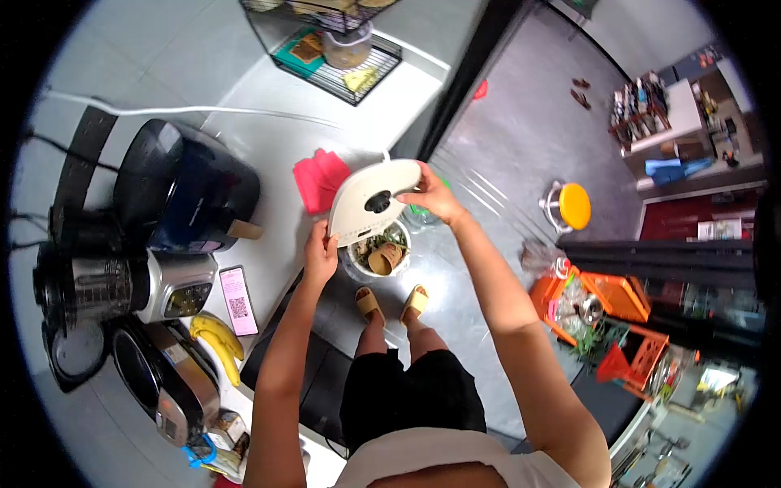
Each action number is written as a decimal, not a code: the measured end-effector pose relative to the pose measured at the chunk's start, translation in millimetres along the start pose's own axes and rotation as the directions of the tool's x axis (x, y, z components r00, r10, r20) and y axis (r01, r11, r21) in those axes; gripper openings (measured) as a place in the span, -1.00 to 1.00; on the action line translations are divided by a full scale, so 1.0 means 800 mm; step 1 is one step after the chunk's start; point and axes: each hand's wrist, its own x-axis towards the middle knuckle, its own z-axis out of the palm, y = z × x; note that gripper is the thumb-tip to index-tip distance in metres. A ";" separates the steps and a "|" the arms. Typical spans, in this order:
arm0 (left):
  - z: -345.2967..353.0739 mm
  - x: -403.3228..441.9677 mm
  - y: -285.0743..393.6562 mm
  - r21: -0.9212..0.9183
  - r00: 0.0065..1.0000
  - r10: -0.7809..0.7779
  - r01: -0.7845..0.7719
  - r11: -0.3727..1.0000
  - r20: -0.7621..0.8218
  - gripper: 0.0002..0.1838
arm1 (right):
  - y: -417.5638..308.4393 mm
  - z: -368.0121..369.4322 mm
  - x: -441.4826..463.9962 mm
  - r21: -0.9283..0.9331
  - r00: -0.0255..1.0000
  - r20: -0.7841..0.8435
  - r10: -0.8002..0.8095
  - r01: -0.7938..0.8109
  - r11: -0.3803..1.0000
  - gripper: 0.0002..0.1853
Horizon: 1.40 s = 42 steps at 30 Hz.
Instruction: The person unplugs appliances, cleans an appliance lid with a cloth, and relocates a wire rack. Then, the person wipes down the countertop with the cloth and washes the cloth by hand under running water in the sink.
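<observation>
A cream-white electric kettle base (394, 180) with a round black connector in its middle and a row of panel markings along its edge is held between both hands. My left hand (320, 254) grips its lower left corner, with the thumb on top. My right hand (434, 198) holds the right edge, the thumb lying across the top face near the connector. Under the base, on the floor, stands a white waste bin (406, 260) with scraps and a brown paper cup (384, 259) inside. The base hides part of the bin. A red-pink cloth or glove (320, 180) lies on the counter beside the base.
Left on the counter are a dark air fryer (191, 195), a blender (98, 276), a phone (237, 299), bananas (215, 342) and a rice cooker (167, 386). A wire rack (366, 77) stands behind. On the right are a yellow stool (574, 206) and orange crates (616, 294).
</observation>
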 end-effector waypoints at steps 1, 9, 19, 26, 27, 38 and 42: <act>-0.005 0.006 0.004 0.005 1.000 0.000 -0.001 1.000 0.027 -0.71 | -0.010 -0.006 0.005 -0.035 0.996 0.053 0.068 -0.066 0.997 -0.08; -0.040 0.131 0.003 0.239 0.987 0.155 -0.144 0.960 -0.029 -0.68 | -0.053 -0.022 0.009 -0.134 0.994 0.003 0.107 -0.106 0.985 -0.63; -0.015 0.113 0.006 0.591 0.964 0.087 0.083 0.802 -0.253 -0.79 | -0.063 -0.013 0.013 -0.294 0.984 -0.167 -0.059 0.007 0.956 -0.62; 0.028 0.139 0.119 0.363 0.859 0.448 -0.347 0.865 -0.248 -0.75 | -0.063 0.007 0.007 -0.315 0.985 -0.158 -0.062 0.010 0.949 -0.61; 0.033 0.141 0.125 0.416 0.863 0.470 -0.365 0.833 -0.184 -0.72 | -0.062 0.010 0.006 -0.300 0.984 -0.161 -0.070 0.019 0.954 -0.60; 0.063 0.007 0.032 0.364 0.942 0.277 -0.195 0.911 -0.191 -0.76 | -0.074 0.012 0.021 -0.263 0.940 -0.255 -0.226 0.157 0.952 -0.62; 0.058 0.027 0.062 0.392 0.823 0.257 -0.046 0.919 -0.506 -0.72 | -0.067 0.019 0.017 -0.292 0.944 -0.244 -0.222 0.147 0.945 -0.62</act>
